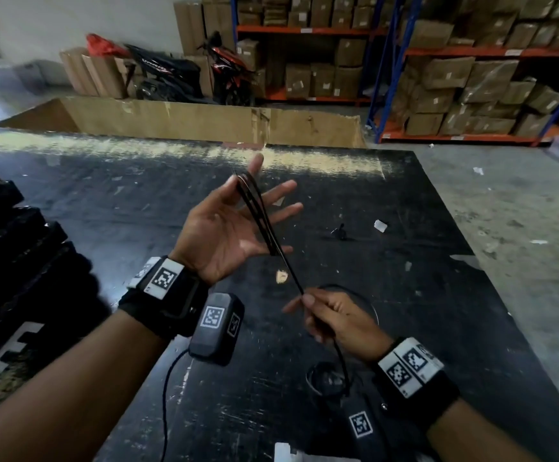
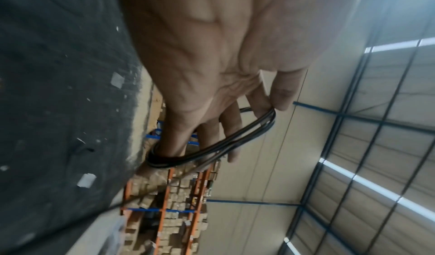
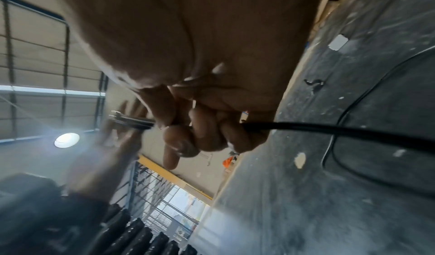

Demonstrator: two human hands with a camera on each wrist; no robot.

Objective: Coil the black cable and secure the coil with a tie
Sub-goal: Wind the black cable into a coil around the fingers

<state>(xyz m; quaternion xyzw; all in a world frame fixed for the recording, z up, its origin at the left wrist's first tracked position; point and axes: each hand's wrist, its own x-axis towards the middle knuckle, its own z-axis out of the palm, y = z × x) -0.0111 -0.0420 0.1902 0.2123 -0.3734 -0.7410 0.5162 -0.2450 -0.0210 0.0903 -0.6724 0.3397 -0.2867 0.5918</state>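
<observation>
My left hand (image 1: 234, 225) is raised palm up over the black table (image 1: 421, 295), fingers straight and spread. Several loops of the black cable (image 1: 258, 211) run around it from the thumb and index finger to the little finger; the left wrist view shows the same coil (image 2: 226, 145). From the coil a taut strand runs down to my right hand (image 1: 334, 316), which grips the cable (image 3: 329, 130) in curled fingers. The remaining cable (image 1: 326, 378) lies loosely looped on the table below. A small bent black piece (image 1: 339, 231), possibly a tie, lies beyond the hands.
A stack of black ridged items (image 1: 14, 261) sits at the left edge. White and tan scraps (image 1: 380, 225) dot the table. A big open cardboard box (image 1: 204, 121) borders the far side, with motorbikes (image 1: 171, 75) and shelves of cartons (image 1: 471, 81) behind.
</observation>
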